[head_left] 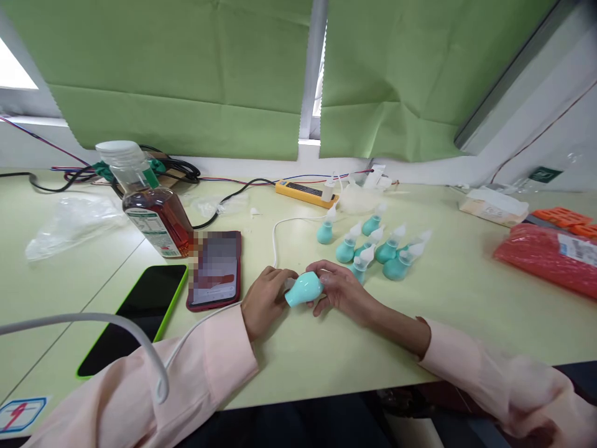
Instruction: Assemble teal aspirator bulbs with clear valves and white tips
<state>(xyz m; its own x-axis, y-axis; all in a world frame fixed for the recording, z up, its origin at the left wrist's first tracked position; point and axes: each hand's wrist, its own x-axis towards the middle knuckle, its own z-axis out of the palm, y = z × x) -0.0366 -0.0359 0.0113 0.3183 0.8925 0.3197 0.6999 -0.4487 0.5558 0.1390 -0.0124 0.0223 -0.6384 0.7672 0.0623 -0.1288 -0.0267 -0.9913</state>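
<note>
My right hand (342, 289) is closed around a teal rubber bulb (305, 288) with its fingers and thumb. The bulb lies on its side above the table, its narrow neck pointing to the lower left. Close by on the left, my left hand (268, 298) is curled, fingertips near the bulb's neck. A small translucent tip (288, 284) shows at those fingers, partly hidden. Beyond my right hand stand several teal nasal aspirators (346, 250) with whitish pointed tips, one (324, 231) a little apart on the left.
Left of my hands lie a red-cased phone (214, 274) and a green-edged phone (135, 311). A bottle of brown liquid (156, 214) stands behind them. At the back is a yellow power strip (305, 193) with a white cable. Red packaging (545, 258) lies far right.
</note>
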